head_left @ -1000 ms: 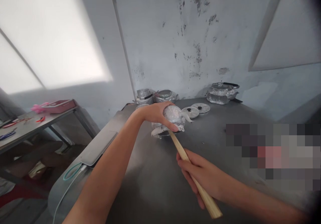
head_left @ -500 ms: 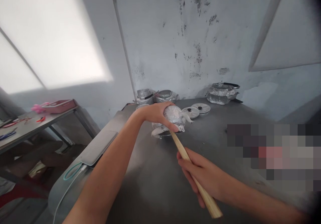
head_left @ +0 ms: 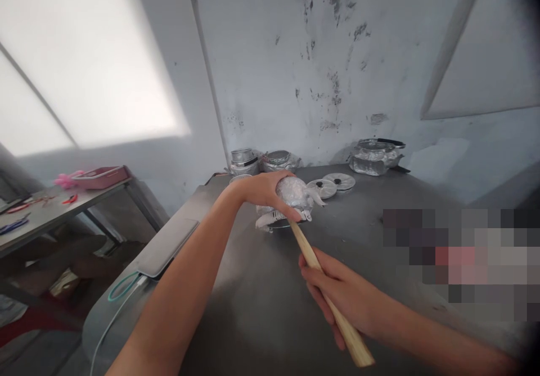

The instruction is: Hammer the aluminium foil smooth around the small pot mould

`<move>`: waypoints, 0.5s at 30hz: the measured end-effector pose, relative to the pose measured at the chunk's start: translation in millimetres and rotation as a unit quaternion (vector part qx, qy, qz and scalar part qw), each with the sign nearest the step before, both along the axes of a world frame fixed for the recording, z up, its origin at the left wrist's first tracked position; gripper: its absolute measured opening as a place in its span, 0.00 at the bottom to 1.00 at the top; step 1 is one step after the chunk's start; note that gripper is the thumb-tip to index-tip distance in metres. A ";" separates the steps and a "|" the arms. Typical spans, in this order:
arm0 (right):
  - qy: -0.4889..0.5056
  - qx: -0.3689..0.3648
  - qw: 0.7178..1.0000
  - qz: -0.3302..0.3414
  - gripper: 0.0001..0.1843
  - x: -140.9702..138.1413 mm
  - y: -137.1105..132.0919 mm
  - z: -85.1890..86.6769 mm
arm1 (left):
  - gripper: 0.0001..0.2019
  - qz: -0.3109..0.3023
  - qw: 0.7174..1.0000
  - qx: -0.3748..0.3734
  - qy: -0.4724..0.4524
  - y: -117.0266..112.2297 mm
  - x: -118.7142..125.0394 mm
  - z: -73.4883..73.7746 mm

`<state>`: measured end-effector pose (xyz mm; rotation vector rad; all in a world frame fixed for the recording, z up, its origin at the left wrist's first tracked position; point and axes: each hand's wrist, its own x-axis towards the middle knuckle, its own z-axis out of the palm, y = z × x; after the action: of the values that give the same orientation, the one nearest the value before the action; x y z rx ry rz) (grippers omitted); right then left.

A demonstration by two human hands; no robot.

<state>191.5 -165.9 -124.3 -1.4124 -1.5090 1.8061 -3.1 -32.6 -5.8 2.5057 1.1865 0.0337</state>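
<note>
- Left hand (head_left: pixel 264 189): arm stretched forward, fingers curled over a wrapped metal piece (head_left: pixel 294 192), pressed down on the grey table (head_left: pixel 379 263)
- Right hand (head_left: pixel 337 293): fist closed round a wooden handle (head_left: pixel 327 296), angled up toward the piece

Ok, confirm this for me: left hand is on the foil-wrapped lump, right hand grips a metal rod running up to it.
Not quite. The head view shows the right hand gripping a wooden stick, not a metal rod. The rest holds: the left hand rests on the foil-wrapped lump.
</note>
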 end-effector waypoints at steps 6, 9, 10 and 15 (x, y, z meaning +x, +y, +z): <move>-0.006 -0.035 0.999 0.018 0.08 3.6 -0.6 -2.9 | 0.55 -0.004 1.000 -0.005 -0.003 -0.6 0.4 0.7; -0.019 -0.014 1.000 0.011 0.07 0.3 -2.5 1.4 | 0.54 -0.005 1.000 -0.001 -0.007 -0.3 0.0 0.1; -0.017 -0.004 1.000 0.007 0.06 -0.3 -2.9 2.9 | 0.54 -0.005 1.000 -0.001 -0.007 -0.2 -0.1 -0.1; -0.005 -0.023 1.000 0.017 0.10 5.5 -1.0 2.0 | 0.55 -0.005 1.000 -0.004 -0.012 0.9 -0.3 -1.0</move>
<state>196.9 -166.9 -122.2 -1.4282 -1.5143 1.8681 -3.5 -31.7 -6.8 2.4968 1.1623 0.0544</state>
